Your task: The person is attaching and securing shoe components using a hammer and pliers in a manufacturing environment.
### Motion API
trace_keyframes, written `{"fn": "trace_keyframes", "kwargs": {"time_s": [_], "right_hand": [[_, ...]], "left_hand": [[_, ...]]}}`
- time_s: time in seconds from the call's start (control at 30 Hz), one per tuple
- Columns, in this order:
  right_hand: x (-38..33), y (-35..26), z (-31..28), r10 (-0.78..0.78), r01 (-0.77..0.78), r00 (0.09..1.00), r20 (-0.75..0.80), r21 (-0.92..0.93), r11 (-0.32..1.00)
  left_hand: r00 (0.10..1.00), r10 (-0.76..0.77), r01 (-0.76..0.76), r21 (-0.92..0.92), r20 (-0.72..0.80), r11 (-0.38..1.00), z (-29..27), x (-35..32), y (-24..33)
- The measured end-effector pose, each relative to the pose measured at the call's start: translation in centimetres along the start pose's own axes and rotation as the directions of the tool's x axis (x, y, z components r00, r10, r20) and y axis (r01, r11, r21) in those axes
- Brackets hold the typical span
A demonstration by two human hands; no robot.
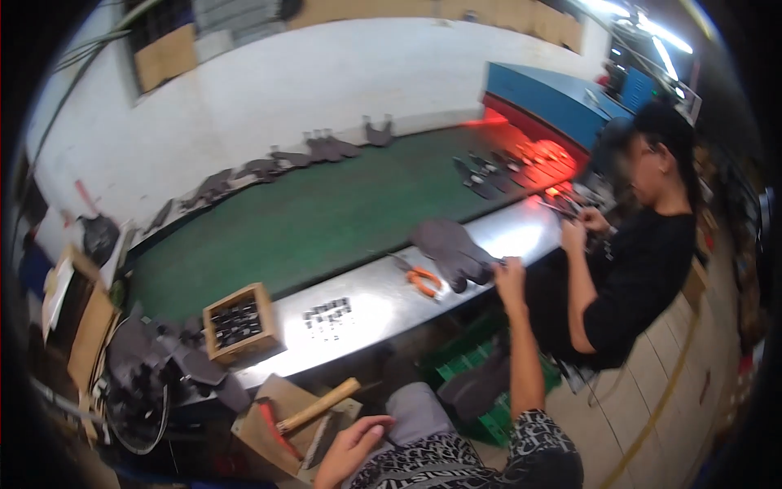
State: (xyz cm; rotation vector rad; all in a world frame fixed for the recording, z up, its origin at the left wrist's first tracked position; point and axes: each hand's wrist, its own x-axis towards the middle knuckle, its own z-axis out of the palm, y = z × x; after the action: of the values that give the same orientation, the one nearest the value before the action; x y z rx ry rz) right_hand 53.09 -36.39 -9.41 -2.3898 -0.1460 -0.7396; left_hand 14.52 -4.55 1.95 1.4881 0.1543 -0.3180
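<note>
My right hand [511, 284] reaches out to the metal ledge. Its fingers are closed on the narrow end of a dark grey, flat piece with rounded lobes [446, 251], which lies across the ledge and the green belt. Just left of that piece rest orange-handled pliers [423, 279]. Low over my lap is my left hand [356, 447], its fingers curled together near a thin dark bit that I cannot make out. Beside it, a hammer with a wooden handle and red head [318, 405] lies on a board. Small black parts [327, 311] sit in rows on the ledge.
A wooden box of black parts [262, 332] stands left on the ledge [371, 306]. More grey pieces lie at far left and along the green belt [318, 216]. A person in black [643, 269] works at right, by a red-lit blue machine [542, 102]. A green crate [497, 424] stands below.
</note>
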Motion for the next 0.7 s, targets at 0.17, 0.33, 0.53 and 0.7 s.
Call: {"fn": "trace_keyframes", "kwargs": {"time_s": [0.17,0.33,0.53,0.7], "right_hand": [[5.7,1.0,-3.5,-0.138,0.038,0.834,-0.533,-0.195,0.980],[9.5,-12.6,-10.9,-0.632,0.474,0.603,-0.487,-0.418,0.775],[-1.1,-34.8,-16.3,-0.884,0.820,0.466,0.037,0.358,0.447],[-12.1,-40.3,-9.7,-0.923,0.431,0.345,0.168,0.845,0.315]], "left_hand": [[0.993,0.069,-0.065,0.045,-0.097,0.997,-0.8,-0.6,-0.9],[0.832,0.457,-0.241,0.536,-0.315,0.809,-1.8,-3.0,1.2],[0.655,0.710,-0.453,0.617,-0.259,0.644,-1.9,-1.3,6.8],[0.847,0.316,-0.496,-0.421,-0.427,0.759,-4.3,-3.5,1.5]]}}
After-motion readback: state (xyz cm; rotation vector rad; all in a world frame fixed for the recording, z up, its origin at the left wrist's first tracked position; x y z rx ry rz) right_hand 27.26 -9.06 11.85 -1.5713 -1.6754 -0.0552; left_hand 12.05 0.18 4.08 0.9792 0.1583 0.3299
